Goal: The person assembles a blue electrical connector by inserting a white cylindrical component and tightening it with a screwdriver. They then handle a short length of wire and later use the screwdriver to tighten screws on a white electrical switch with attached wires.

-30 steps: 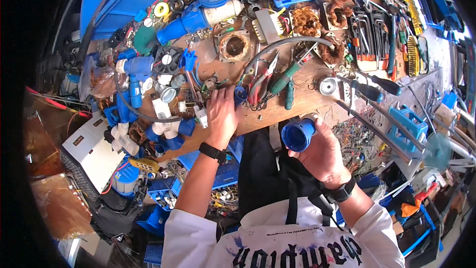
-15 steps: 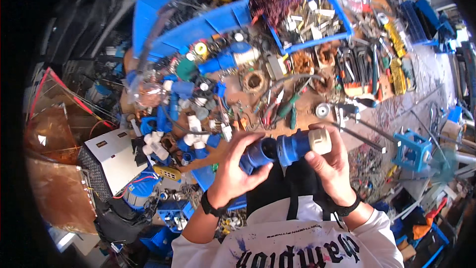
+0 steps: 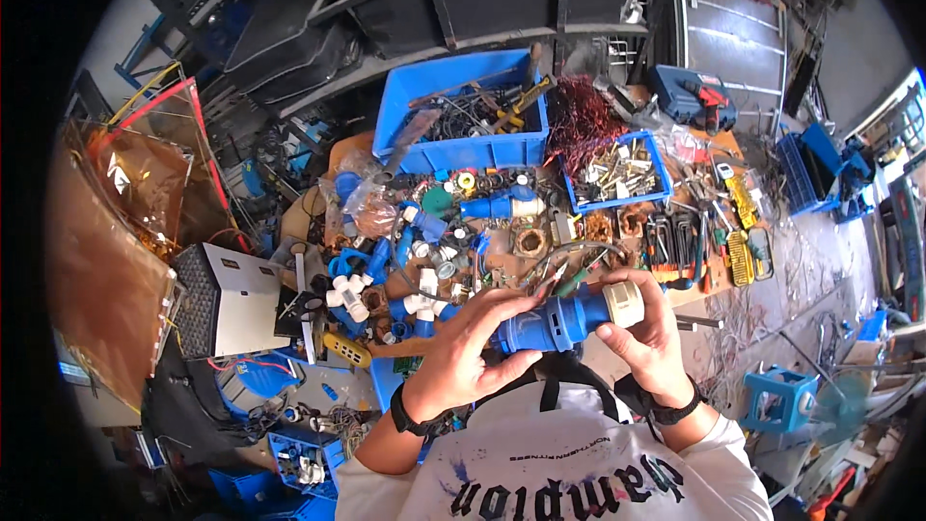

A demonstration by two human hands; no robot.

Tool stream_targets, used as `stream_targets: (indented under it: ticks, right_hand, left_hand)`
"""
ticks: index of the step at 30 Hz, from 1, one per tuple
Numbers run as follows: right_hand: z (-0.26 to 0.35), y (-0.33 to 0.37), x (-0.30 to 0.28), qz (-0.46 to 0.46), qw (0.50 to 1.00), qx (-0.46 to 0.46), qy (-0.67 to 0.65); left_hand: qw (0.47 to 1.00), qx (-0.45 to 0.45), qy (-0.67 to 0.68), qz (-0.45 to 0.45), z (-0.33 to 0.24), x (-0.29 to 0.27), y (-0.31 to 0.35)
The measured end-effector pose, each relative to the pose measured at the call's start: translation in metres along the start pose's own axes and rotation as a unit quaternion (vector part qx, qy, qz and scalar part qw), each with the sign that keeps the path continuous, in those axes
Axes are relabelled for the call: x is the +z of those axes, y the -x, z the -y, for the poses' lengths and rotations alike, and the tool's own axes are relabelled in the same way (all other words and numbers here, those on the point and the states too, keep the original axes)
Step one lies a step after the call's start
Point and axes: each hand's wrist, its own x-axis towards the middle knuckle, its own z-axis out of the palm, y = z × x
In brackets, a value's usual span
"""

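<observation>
In front of my chest, my left hand (image 3: 461, 355) is closed round a blue industrial connector (image 3: 529, 331). My right hand (image 3: 658, 340) grips a blue industrial plug (image 3: 590, 311) by its cream-coloured end (image 3: 626, 304). The two parts meet end to end in one line, slightly raised on the right. How deeply one sits in the other I cannot tell. A similar blue and cream connector (image 3: 502, 206) lies on the workbench beyond my hands.
A large blue bin (image 3: 463, 152) of cables and tools stands at the back. Beside it sits a blue tray (image 3: 622, 201) of metal pieces. Hex keys (image 3: 673, 241) lie to the right, white multi-way adapters (image 3: 349, 297) to the left. A blue stool (image 3: 779, 400) stands at right.
The gap between the two blue parts has closed and they now meet. My head view has tilted up, bringing more of the back wall into sight.
</observation>
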Motion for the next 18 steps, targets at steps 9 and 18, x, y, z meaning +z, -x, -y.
stream_targets:
  ticks: [9, 18]
  right_hand:
    - [0.021, 0.02, 0.008, 0.029, 0.995, -0.031, 0.095]
    - [0.033, 0.026, 0.015, 0.052, 0.966, -0.071, 0.242]
  left_hand:
    - [0.999, 0.041, 0.007, -0.031, -0.026, -0.004, 0.013]
    - [0.996, 0.023, 0.026, -0.079, -0.034, -0.001, 0.025]
